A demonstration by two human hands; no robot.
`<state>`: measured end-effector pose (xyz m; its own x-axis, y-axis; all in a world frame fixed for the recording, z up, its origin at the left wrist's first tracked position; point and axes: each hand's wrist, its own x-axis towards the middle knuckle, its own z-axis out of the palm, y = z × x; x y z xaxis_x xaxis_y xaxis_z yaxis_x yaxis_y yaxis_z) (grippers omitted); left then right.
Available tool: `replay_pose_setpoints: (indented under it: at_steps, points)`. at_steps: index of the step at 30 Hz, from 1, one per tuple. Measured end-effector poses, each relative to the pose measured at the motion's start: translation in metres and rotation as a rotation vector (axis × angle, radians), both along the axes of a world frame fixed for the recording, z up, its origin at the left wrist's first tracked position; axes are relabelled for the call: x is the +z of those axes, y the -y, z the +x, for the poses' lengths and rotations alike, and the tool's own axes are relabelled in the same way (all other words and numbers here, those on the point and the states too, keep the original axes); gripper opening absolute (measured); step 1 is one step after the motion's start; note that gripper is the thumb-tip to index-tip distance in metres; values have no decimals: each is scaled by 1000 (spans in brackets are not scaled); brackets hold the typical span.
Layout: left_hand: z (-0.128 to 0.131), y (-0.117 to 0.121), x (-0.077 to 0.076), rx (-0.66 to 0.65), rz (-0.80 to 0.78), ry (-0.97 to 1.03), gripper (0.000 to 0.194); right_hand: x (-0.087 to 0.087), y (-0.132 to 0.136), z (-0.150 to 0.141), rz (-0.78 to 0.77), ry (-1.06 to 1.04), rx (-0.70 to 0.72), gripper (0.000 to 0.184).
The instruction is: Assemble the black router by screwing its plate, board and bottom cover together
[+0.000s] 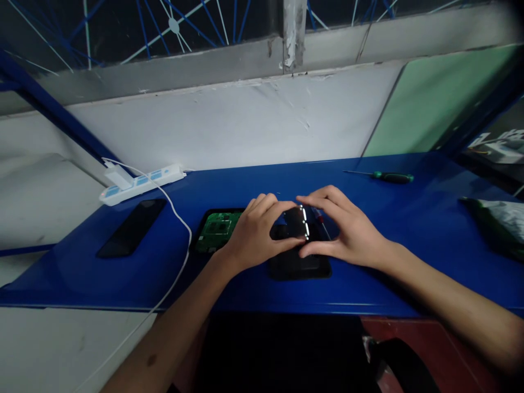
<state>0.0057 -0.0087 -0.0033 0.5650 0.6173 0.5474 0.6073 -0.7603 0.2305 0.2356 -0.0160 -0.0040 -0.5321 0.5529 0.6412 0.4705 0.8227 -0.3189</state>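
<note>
A small black rectangular piece (295,222) with bright glints along its right edge is pinched between the thumb and fingers of my left hand (257,229). My right hand (341,226) curves around the right side of this piece, thumb and fingers apart; whether its fingertips touch the piece I cannot tell. Under both hands lies a flat black casing (301,268), partly covered. Left of it, a green circuit board (216,229) sits in a black shell, its right part hidden by my left hand. A thin tool with a red part (319,217) shows behind my right fingers.
A green-and-black screwdriver (393,177) lies at the back right of the blue table (245,183). On the left are a black phone-like slab (131,228), a white power strip (143,184) and a trailing white cable (189,234). A dark plastic bag (495,224) rests at the right.
</note>
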Motion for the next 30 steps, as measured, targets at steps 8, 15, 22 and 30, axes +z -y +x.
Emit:
replay_pose_setpoints:
  at_steps: [8,15,22,30]
  points:
    - [-3,2,4,-105,-206,217,62,-8,-2,-4,-125,45,-31,77]
    - [-1,4,1,-164,-272,211,62,-10,-2,-6,-145,63,14,57]
    - [-6,4,4,-155,-238,206,59,-8,-2,-5,-135,105,-30,52]
    - [-11,5,7,-44,-190,156,55,-4,-3,2,-111,131,-86,56]
